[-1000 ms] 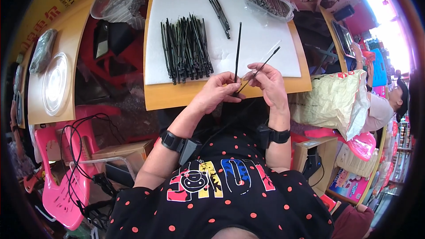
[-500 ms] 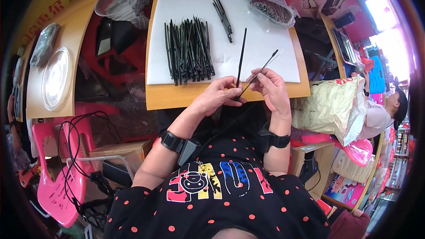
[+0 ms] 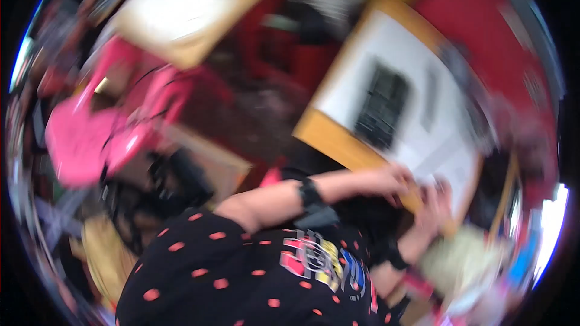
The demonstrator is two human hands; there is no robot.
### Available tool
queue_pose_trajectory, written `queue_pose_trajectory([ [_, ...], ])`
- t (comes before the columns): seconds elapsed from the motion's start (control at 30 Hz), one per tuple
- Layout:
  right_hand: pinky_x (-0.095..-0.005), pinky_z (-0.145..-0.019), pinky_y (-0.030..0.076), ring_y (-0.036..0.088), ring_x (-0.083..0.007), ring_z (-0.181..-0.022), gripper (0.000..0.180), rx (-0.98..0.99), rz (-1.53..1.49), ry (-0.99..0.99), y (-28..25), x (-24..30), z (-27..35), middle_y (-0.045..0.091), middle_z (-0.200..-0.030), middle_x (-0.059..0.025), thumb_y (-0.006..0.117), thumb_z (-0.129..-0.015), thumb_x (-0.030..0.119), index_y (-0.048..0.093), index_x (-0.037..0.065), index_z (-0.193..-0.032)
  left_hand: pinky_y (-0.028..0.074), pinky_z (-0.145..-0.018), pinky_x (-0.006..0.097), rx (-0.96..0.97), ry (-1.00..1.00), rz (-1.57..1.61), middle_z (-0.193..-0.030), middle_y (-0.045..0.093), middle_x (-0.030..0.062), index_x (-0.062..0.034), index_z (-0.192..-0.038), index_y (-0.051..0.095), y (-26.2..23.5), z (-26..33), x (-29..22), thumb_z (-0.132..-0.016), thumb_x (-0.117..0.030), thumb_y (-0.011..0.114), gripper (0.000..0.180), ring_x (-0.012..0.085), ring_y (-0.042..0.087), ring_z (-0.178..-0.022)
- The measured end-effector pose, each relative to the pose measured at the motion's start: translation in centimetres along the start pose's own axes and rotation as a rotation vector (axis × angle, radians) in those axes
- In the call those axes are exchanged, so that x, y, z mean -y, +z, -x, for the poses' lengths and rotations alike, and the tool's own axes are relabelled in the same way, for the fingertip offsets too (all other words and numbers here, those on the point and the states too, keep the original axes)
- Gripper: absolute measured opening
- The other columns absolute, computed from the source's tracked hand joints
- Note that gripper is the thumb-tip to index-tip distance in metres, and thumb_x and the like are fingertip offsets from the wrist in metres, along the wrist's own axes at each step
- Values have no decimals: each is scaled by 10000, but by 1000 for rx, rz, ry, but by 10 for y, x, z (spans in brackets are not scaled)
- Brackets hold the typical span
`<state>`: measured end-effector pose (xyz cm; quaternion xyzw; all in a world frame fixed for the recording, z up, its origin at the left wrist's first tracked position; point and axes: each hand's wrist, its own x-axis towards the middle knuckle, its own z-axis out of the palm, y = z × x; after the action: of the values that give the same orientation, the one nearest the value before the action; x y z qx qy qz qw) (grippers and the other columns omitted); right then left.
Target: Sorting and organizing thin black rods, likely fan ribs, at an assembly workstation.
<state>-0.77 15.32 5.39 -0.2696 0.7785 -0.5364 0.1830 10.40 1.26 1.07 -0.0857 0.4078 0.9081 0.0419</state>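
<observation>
Motion smears the whole view, so fine detail is lost. My left hand (image 3: 389,182) is over the near edge of the table (image 3: 338,137), its fingers curled but too blurred to read. Close beside it on the right, my right hand (image 3: 434,202) has bent fingers, smeared too. Whether either one holds a thin black rod cannot be made out. On the white foam sheet (image 3: 345,92) beyond my hands lies a dense bundle of thin black rods (image 3: 382,105). A smaller group of dark rods (image 3: 431,98) lies to its right.
A blurred clear plastic bag (image 3: 480,118) is at the sheet's far right edge. To the left stand a pink chair (image 3: 90,139) and another wooden table (image 3: 154,30). A cardboard box (image 3: 217,157) sits on the floor; a pale sack (image 3: 456,262) is at lower right.
The view has swung left and tilted, so the table and my hands now appear farther right. Half a second ago both hands held thin black rods clearly; now blur hides them.
</observation>
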Motion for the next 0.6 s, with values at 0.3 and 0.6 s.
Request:
queue_pose_trajectory([
  [0.3,-259,-717,462,556,-174,-845,349,84,-172,-15,-107,-101,-70,556,-987,-117,554,-877,144,497,-27,-1175,581,-474,334,-79,106,-231,-843,591,180,59,-919,571,4,-25,10,-724,16,594,201,281,658,-690],
  [0.6,-333,-791,469,571,-283,-942,399,138,232,-79,-33,-16,-80,579,-1072,-208,567,-898,197,517,-54,-1205,591,-535,351,-227,188,-105,-800,631,198,72,-891,583,-15,-38,18,-716,35,685,206,294,674,-688],
])
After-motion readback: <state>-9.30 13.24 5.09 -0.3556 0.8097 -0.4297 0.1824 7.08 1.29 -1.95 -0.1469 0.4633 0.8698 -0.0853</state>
